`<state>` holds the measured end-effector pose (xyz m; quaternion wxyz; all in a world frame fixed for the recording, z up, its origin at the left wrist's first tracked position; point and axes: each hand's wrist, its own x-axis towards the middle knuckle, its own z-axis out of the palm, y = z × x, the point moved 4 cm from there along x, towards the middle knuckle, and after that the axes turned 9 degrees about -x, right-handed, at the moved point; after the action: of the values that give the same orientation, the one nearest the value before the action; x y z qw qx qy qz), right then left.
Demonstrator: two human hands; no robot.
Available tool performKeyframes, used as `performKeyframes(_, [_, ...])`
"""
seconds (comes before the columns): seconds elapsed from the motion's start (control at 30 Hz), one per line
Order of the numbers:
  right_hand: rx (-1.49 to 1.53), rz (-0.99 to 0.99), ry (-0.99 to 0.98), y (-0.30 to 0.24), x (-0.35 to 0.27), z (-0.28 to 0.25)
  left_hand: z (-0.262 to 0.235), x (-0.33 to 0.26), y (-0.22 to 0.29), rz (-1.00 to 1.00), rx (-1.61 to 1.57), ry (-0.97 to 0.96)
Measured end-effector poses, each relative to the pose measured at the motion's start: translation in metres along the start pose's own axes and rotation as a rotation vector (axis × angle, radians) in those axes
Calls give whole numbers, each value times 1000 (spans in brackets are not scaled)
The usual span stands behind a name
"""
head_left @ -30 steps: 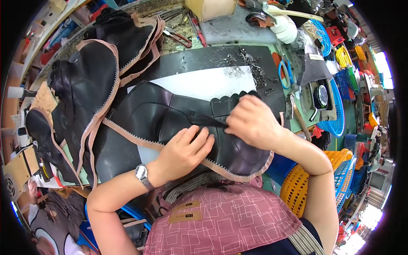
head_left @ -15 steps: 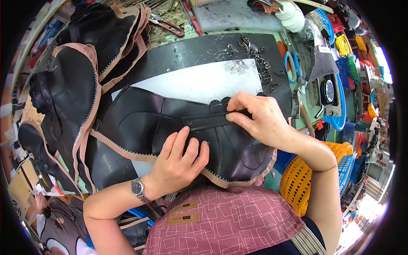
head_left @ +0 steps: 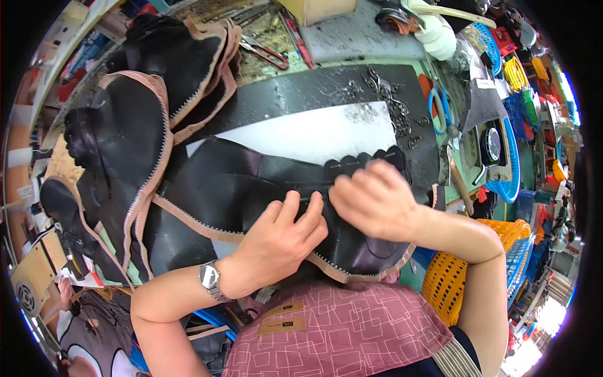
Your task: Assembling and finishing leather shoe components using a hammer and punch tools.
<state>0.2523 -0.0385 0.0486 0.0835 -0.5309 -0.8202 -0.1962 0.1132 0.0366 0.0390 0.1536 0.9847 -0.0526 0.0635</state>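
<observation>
A black leather shoe upper lies across the bench in front of me, with a tan edge sewn in pale zigzag stitches and a scalloped flap at its far right. A narrow black strip runs along its middle. My left hand rests on the leather just below that strip, fingers stretched and apart. Over the upper's right half, below the scallops, my right hand is bent with curled fingers. Motion smears it, and its fingertips are hidden, so what it may hold does not show.
More black uppers are piled at the left. A white sheet lies beneath the work on a dark board, beside loose dark metal pieces. Red-handled snips and blue-handled scissors sit beyond; yellow basket at right.
My right hand has let go of the strip's right end and curled, slightly lower and left. My left hand has shifted right and up a little. The whole view has moved slightly.
</observation>
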Motion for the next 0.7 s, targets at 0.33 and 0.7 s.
performKeyframes(0.33, [11,-65,-22,-5,-6,3,-35,86,-160,-392,-279,219])
performKeyframes(0.7, [151,24,-5,-5,-16,7,-20,68,-163,-587,-275,-150])
